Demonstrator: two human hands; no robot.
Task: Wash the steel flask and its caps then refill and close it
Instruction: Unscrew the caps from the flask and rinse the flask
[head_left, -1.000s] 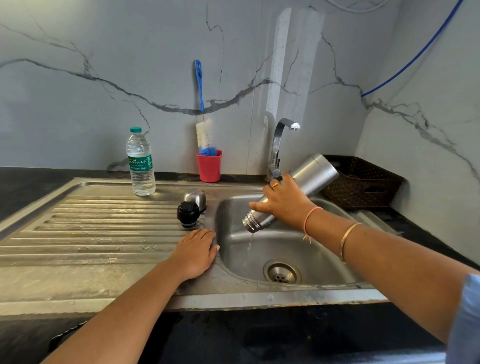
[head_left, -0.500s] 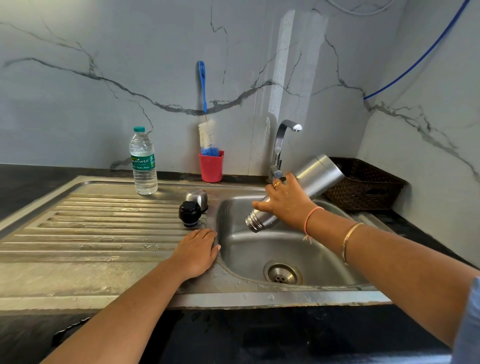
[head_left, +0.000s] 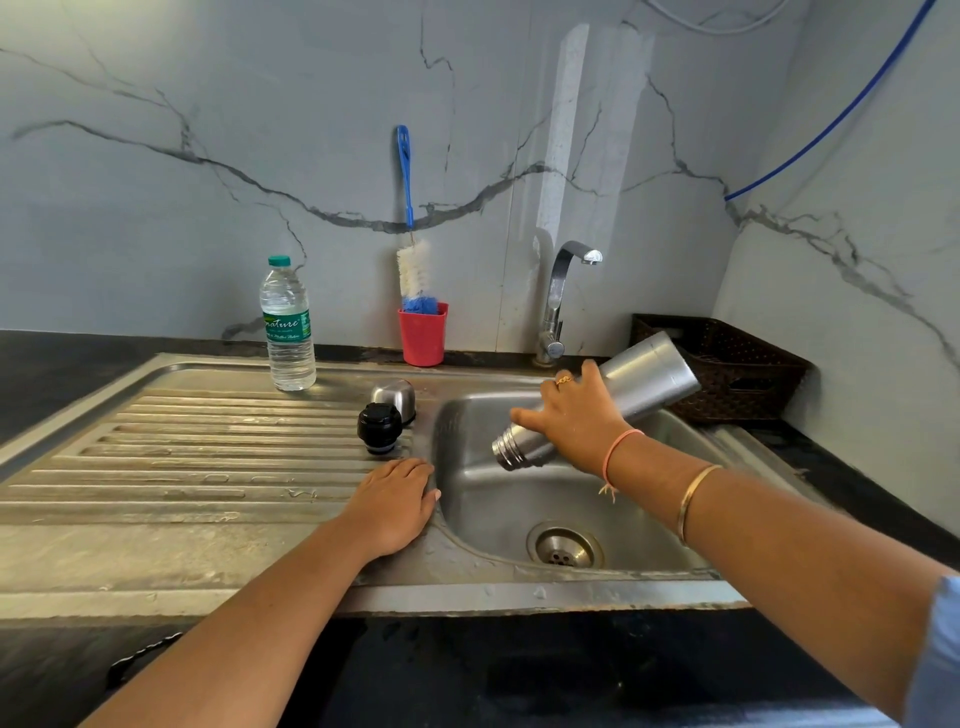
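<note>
My right hand (head_left: 574, 423) grips the steel flask (head_left: 644, 382) over the sink basin (head_left: 519, 519). The flask is tilted with its open mouth pointing down and left, base up toward the right. No water runs from it. On the draining board beside the basin stand the black inner cap (head_left: 380, 427) and, just behind it, the steel outer cap (head_left: 395, 397). My left hand (head_left: 397, 506) rests flat on the sink's edge in front of the caps, holding nothing.
A tap (head_left: 563, 291) rises behind the basin. A red cup (head_left: 422, 336) with a blue-handled bottle brush (head_left: 410, 260) stands at the wall. A plastic water bottle (head_left: 287, 325) stands on the draining board. A dark woven basket (head_left: 727, 369) sits at right.
A thin stream of water was leaving the flask's mouth a second ago; it has stopped. The flask stays tilted in my right hand. My left hand has not moved.
</note>
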